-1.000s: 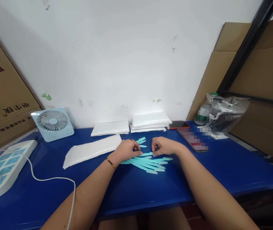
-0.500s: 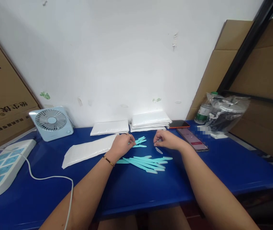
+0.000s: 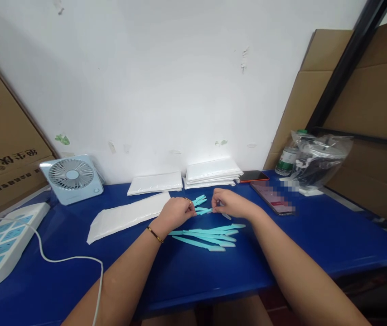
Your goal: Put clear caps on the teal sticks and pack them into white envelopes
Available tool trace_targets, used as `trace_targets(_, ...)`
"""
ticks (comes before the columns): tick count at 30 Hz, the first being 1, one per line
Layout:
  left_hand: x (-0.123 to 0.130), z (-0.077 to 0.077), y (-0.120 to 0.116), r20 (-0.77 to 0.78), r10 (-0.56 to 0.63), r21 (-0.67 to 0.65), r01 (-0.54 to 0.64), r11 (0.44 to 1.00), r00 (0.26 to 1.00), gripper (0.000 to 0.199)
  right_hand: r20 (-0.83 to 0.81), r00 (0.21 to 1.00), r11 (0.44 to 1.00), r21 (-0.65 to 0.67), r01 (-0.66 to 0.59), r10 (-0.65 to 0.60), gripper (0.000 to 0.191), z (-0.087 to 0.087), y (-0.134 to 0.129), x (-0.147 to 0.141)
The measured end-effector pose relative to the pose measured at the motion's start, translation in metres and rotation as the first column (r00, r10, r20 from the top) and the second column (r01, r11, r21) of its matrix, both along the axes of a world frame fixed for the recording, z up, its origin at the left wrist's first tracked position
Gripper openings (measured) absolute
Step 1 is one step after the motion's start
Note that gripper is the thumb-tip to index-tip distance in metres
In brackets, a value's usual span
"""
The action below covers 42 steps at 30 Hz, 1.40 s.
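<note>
Now both hands meeting over blue table (image 3: 316,235): left hand (image 3: 176,212) curled shut on several teal sticks (image 3: 199,200), right hand (image 3: 229,203) pinched on far end of one teal stick (image 3: 204,211) spanning the two. Just nearer, loose pile of teal sticks (image 3: 207,236) flat on table. Left of that, white pouch (image 3: 128,215); behind, stacked white pouches (image 3: 212,171). Phone (image 3: 272,197) beside right wrist.
</note>
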<state>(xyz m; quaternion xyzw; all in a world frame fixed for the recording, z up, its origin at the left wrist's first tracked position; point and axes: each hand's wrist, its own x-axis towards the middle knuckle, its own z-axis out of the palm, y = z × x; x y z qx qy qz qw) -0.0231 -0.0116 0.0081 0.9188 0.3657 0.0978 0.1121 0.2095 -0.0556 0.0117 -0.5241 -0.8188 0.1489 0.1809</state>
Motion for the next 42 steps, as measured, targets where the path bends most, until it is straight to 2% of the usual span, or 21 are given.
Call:
trace_targets(3, -0.001, 0.001, 0.005, 0.009, 0.091, 0.092, -0.092, 0.992, 0.996, 0.017, -0.006, 0.989, 0.988, 0.042, 0.146, -0.146, 0.006, 0.001, 0.003, 0.017)
trace_targets(6, -0.003, 0.002, 0.004, 0.058, 0.114, 0.068, -0.118, 0.991, 0.992, 0.020, -0.019, 0.973, 0.973, 0.015, 0.231, -0.230, 0.012, 0.004, 0.001, 0.027)
trace_targets(8, -0.003, 0.003, 0.001, 0.068, 0.075, 0.016, -0.076, 0.997, 0.995, 0.022, -0.003, 0.980, 0.977, -0.084, 0.197, -0.198, 0.013, 0.008, -0.005, 0.031)
trace_targets(10, -0.001, 0.005, -0.004, 0.060, 0.021, -0.031, -0.019, 0.999, 0.998, 0.022, 0.049, 0.992, 0.961, -0.245, 0.127, -0.118, 0.014, 0.013, -0.012, 0.033)
trace_targets(13, 0.001, 0.007, -0.010, 0.067, -0.030, -0.070, 0.035, 0.997, 0.997, 0.025, 0.160, 0.987, 0.878, -0.468, 0.098, -0.025, 0.023, 0.018, -0.019, 0.035)
trace_targets(15, 0.002, 0.007, -0.013, 0.083, -0.054, -0.094, 0.062, 0.994, 0.995, 0.027, 0.213, 0.977, 0.849, -0.513, 0.128, -0.018, 0.024, 0.019, -0.020, 0.033)
trace_targets(18, 0.005, 0.004, -0.016, 0.097, -0.098, -0.120, 0.110, 0.987, 0.990, 0.029, 0.190, 0.982, 0.884, -0.461, 0.075, 0.016, 0.018, 0.017, -0.017, 0.025)
trace_targets(21, 0.007, 0.000, -0.017, 0.085, -0.130, -0.086, 0.138, 0.987, 0.988, 0.024, 0.088, 0.993, 0.952, -0.300, -0.053, 0.083, 0.015, 0.013, -0.013, 0.013)
trace_targets(23, 0.008, 0.000, -0.016, 0.054, -0.120, -0.029, 0.122, 0.992, 0.991, 0.020, 0.058, 0.995, 0.979, -0.191, -0.069, 0.082, 0.014, 0.009, -0.011, 0.010)
trace_targets(27, 0.004, 0.004, -0.008, -0.039, -0.004, 0.133, 0.009, 0.991, 0.999, 0.023, 0.071, 0.997, 0.996, -0.082, 0.024, -0.019, 0.008, 0.005, -0.005, 0.015)
trace_targets(29, 0.002, 0.006, -0.005, -0.032, 0.040, 0.169, -0.034, 0.985, 0.999, 0.024, 0.055, 0.997, 0.997, -0.050, 0.063, -0.060, 0.008, 0.005, -0.004, 0.018)
trace_targets(33, 0.004, 0.005, -0.006, 0.035, 0.006, 0.146, -0.011, 0.989, 0.999, 0.021, -0.021, 1.000, 1.000, -0.029, 0.011, -0.011, 0.010, 0.005, -0.003, 0.014)
trace_targets(36, 0.005, 0.002, -0.006, -0.003, -0.017, 0.138, 0.018, 0.990, 1.000, 0.018, -0.021, 1.000, 1.000, -0.006, -0.019, 0.019, 0.009, 0.003, -0.001, 0.011)
trace_targets(42, -0.007, 0.003, 0.006, -0.007, 0.126, 0.108, -0.124, 0.986, 0.992, 0.019, 0.003, 0.983, 0.983, 0.035, 0.182, -0.183, 0.008, -0.001, 0.005, 0.030)
